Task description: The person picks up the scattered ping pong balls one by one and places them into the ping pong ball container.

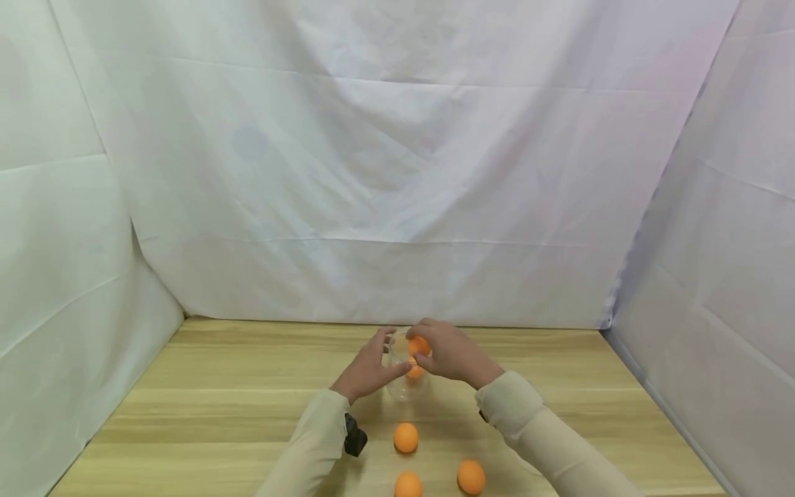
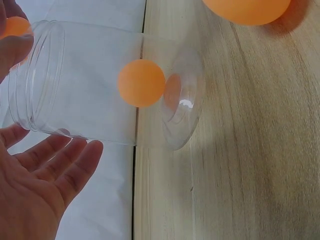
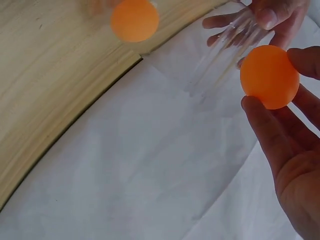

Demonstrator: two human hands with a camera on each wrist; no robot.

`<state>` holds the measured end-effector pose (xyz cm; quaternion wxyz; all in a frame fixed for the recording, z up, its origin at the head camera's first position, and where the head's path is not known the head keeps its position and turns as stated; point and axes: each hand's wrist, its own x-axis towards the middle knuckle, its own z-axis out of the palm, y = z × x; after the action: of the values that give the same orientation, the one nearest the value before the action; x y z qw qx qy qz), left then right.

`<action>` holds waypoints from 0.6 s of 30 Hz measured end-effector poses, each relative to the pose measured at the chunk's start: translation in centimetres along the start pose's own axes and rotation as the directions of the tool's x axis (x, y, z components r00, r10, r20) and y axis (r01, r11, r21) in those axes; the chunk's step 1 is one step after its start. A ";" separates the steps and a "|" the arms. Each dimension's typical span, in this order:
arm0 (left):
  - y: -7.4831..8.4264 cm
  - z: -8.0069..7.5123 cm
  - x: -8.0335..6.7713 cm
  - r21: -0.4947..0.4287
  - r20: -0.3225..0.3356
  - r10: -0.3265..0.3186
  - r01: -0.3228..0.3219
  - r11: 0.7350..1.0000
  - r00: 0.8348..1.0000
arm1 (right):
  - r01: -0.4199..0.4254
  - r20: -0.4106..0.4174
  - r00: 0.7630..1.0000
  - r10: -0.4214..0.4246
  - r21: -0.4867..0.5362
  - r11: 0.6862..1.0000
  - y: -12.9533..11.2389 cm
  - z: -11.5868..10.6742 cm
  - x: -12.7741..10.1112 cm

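Left hand: the left hand [image 1: 368, 371] rests against the side of the clear jar [image 1: 405, 376], fingers fairly straight along its wall rather than wrapped round it; the left wrist view shows the palm [image 2: 35, 185] open just beside the jar's mouth
Right hand: the right hand [image 1: 450, 353] pinches an orange ball [image 3: 269, 76] between thumb and fingertips, right at the jar's opening
Jar: transparent plastic, standing on the desk [image 1: 217, 400] between the two hands, threaded rim [image 2: 37, 75] at the open end
Ball in jar: one orange ball [image 2: 141, 83] lies inside, near the base
Loose balls: three more on the desk nearer the person, one [image 1: 406, 437] just below the jar, two [image 1: 470, 476] at the bottom edge of the head view
Surroundings: white cloth [image 1: 397, 172] behind and at both sides
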<state>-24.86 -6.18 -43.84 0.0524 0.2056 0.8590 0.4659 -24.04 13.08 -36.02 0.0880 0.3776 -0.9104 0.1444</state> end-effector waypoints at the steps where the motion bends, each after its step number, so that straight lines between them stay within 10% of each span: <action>1: 0.0 0.0 0.0 0.000 -0.001 -0.002 0.002 1.000 1.000 | -0.004 0.000 1.000 0.004 0.002 1.000 0.1 0.1 0.0; 18: 0.0 0.3 0.3 0.006 -0.006 0.040 -0.040 0.999 0.999 | -0.035 0.016 0.999 0.035 0.007 0.999 0.9 0.9 -0.1</action>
<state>-25.10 -5.83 -44.01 0.0399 0.2213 0.8564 0.4648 -24.69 13.45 -37.02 0.0767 0.3631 -0.9170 0.1462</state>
